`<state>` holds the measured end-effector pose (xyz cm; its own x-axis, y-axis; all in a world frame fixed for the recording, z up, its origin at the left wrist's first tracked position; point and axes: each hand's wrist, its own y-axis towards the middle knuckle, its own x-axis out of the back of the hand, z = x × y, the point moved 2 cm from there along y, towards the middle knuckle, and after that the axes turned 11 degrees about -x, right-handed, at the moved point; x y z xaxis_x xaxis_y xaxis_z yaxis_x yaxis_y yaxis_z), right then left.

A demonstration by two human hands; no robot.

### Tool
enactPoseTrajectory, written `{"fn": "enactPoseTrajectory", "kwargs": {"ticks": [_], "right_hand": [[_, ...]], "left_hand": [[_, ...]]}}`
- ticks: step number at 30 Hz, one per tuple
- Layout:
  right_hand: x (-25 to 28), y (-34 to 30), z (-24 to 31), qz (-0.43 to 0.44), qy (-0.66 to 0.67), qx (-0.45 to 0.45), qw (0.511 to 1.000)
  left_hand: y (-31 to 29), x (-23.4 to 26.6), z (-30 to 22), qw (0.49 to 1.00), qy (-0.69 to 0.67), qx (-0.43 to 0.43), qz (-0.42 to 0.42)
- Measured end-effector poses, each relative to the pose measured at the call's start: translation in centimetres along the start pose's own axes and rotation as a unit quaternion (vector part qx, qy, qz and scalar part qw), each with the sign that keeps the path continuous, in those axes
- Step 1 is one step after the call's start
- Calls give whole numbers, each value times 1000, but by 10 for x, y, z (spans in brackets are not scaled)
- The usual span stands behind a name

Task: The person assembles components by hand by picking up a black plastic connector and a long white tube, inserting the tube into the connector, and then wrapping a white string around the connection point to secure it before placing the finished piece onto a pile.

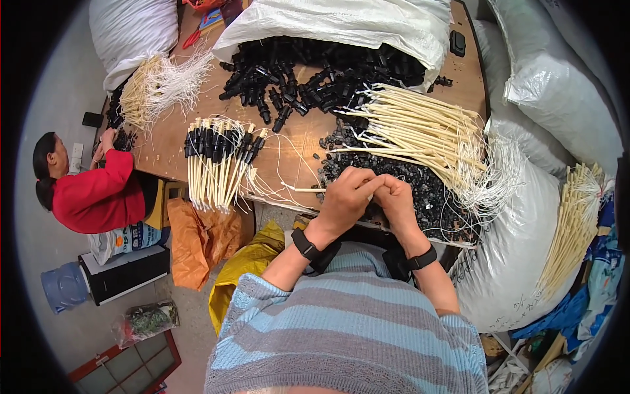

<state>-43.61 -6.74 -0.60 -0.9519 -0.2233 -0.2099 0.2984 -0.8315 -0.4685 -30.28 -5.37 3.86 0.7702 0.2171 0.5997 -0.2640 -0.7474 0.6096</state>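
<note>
While both hands met at frame centre, the left hand [346,197] and right hand [394,195] were closed, pinching a small black cap [377,186] between the fingertips over the desk [298,134]. A cream tube [303,190] lay just left, long axis horizontal, end toward the hands. It looked light, slender and bendable; grip near the end.

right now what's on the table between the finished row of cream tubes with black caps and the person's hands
In the head view, loose thin white tubes trail across the bare wooden table between the capped tube row and the left hand; the right hand sits beside it.
</note>
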Motion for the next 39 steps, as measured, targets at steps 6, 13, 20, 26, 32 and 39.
{"fn": "enactPoseTrajectory", "kwargs": {"ticks": [6,13,20,26,32,39], "right_hand": [[0,-3,2,-34,-91,28,995],[-4,-6,10,-158,-307,207,915],[-12,-13,14,-151,-360,278,878],[-4,-14,19,-121,-322,203,917],[6,-8,15,-57,-210,44,975],[13,-15,34,53,8,-52,997]], "left_hand": [[-23,-4,23,976,-154,129,-82],[-16,8,22,922,-231,308,-44],[-17,0,29,939,-148,311,-16],[-19,6,36,970,-47,225,-75],[-10,11,32,995,12,71,-74],[-15,22,33,973,-81,133,171]]}}
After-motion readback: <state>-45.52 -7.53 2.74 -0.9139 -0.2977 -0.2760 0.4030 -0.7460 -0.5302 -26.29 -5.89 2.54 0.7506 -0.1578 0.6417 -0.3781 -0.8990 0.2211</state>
